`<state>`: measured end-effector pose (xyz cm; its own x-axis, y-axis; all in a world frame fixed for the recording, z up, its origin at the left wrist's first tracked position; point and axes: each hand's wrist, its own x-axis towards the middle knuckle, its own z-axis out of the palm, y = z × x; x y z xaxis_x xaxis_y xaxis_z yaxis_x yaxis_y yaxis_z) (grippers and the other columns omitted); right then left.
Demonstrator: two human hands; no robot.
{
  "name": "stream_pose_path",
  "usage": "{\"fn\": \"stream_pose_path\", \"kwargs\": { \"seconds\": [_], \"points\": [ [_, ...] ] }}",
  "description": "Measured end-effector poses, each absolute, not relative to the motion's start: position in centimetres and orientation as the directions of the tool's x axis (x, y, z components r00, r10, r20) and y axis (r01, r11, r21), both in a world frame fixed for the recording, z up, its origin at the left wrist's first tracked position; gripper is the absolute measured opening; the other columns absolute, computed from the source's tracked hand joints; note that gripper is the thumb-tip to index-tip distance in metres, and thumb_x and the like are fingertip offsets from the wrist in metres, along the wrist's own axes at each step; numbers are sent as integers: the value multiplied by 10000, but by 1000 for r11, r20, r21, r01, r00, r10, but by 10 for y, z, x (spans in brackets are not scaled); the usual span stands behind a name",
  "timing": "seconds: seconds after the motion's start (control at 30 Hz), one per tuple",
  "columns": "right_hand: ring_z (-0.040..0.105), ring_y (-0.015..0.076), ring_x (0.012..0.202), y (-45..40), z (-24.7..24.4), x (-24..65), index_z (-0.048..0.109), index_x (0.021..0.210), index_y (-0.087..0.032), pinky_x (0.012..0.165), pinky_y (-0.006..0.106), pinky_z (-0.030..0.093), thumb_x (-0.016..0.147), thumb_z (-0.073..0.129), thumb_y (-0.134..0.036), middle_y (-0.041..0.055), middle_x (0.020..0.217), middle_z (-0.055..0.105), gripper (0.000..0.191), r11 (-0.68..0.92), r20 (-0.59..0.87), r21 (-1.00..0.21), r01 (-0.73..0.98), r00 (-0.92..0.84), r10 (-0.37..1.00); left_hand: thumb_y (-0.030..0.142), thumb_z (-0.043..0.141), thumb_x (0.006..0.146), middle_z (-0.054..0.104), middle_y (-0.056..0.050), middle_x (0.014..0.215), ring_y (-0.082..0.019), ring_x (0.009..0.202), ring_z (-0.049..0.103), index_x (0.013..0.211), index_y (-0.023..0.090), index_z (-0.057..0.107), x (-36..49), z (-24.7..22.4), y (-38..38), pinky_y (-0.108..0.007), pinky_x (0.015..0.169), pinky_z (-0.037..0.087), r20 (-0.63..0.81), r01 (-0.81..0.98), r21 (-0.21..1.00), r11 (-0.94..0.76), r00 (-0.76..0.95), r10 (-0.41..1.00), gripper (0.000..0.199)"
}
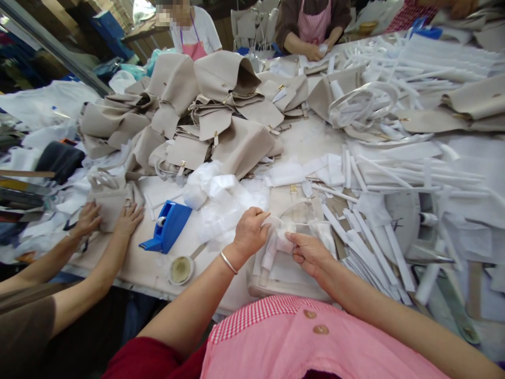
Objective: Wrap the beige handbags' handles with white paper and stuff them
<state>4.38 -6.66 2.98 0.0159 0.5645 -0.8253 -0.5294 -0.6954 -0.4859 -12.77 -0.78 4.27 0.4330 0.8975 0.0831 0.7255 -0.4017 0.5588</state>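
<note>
Over a beige handbag [272,281] lying on the table in front of me, both my hands are at a piece of white wrapping sheet [281,227]. My left hand [252,230], with a bracelet at the wrist, pinches the sheet's left side. Opposite it, my right hand [310,252] has thumb and forefinger closed on the sheet's right side. A strip wrapped in white hangs below the sheet across the bag's front. The bag's curved handle [302,206] rises behind my right hand. My palms hide part of the bag.
Left of me stand a blue tape dispenser [173,223] and a small round tub [182,269]. A co-worker's hands rest on another bag [112,205]. Beige bag bodies [244,142] pile up ahead. White strips [374,252] and a grey tape dispenser [412,223] lie right.
</note>
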Motion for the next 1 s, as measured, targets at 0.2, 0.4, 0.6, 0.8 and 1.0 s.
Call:
{"fn": "stream_pose_path", "kwargs": {
  "seconds": [0.2, 0.4, 0.6, 0.8, 1.0],
  "points": [
    [228, 19, 372, -68, 27, 49, 467, 645, -185, 316, 145, 143, 641, 765, -244, -109, 462, 337, 304, -663, -790, -501, -556, -19, 612, 271, 457, 951, 655, -69, 985, -183, 894, 610, 1122, 262, 679, -124, 0, 6, -298, 799, 481, 17, 715, 379, -588, 630, 776, 280],
    [215, 20, 377, -66, 23, 47, 459, 661, -195, 311, 144, 158, 634, 803, -268, -112, 474, 331, 352, -640, -786, -482, -598, -27, 617, 311, 474, 946, 665, -62, 869, -184, 817, 626, 1001, 232, 731, -119, -19, 21, -277, 735, 483, -201, 846, 346, -405, 489, 849, 275],
    [217, 13, 370, -63, 22, 51, 470, 653, -183, 308, 136, 163, 625, 806, -266, -114, 470, 341, 347, -622, -772, -485, -615, -32, 635, 238, 565, 872, 631, -114, 1067, -238, 1019, 578, 1159, 182, 651, -112, 5, 5, -376, 917, 456, 113, 838, 396, -376, 362, 925, 305],
    [216, 16, 371, -65, 22, 56, 456, 649, -191, 313, 148, 169, 636, 808, -281, -111, 468, 341, 363, -624, -761, -490, -609, -51, 647, 429, 570, 855, 587, -53, 638, -188, 613, 554, 690, 165, 645, -120, 31, -46, -297, 607, 412, -322, 870, 481, -109, 291, 901, 320],
    [202, 21, 373, -67, 24, 59, 449, 650, -199, 322, 161, 157, 624, 810, -289, -111, 467, 344, 374, -611, -742, -504, -611, -56, 668, 370, 576, 830, 431, 26, 511, -119, 520, 411, 525, 176, 495, -136, 38, -68, -252, 520, 310, -470, 735, 662, 145, 257, 844, 371]
  ]
}}
